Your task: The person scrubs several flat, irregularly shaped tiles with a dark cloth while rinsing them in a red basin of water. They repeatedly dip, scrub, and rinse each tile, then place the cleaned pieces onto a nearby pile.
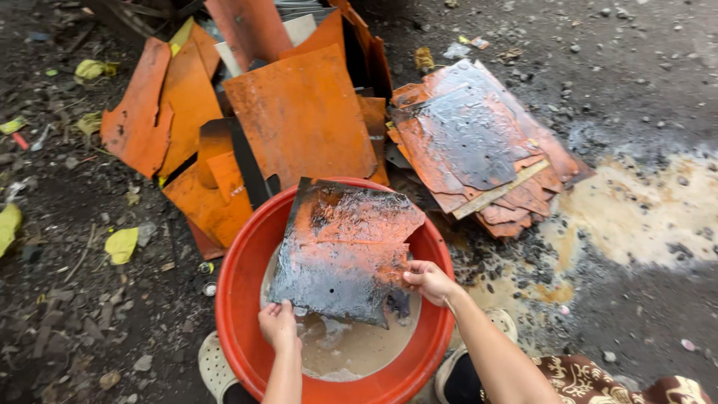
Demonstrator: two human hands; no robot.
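Plainly the ground [643, 314] is the biggest worry: dark, gritty dirt strewn with pebbles, dead leaves and scraps, with a pale muddy puddle [636, 213] spreading on the right. It looks slick, and a foot shifting there could slide. This is outdoors, with no table anywhere; everything sits on the earth.

Far from the person lies a loose heap of orange sheets [299, 112], leaning on one another, and to the right a flatter stack of blackened orange pieces [479, 142]. The leaning ones could topple toward the basin if nudged.

Near the person stands a red basin [239, 299] holding cloudy water. Above it, tilted and resting against the far rim, is a ragged orange sheet coated in black grime [344, 251]. Its edges are torn and jagged, so bare skin could be cut. The wet coating looks greasy, so the sheet might slip and splash.

The left hand [278, 323] is closed on the sheet's near left corner; the right hand [428, 280] pinches its right edge. Pale sandals [215, 366] flank the basin.
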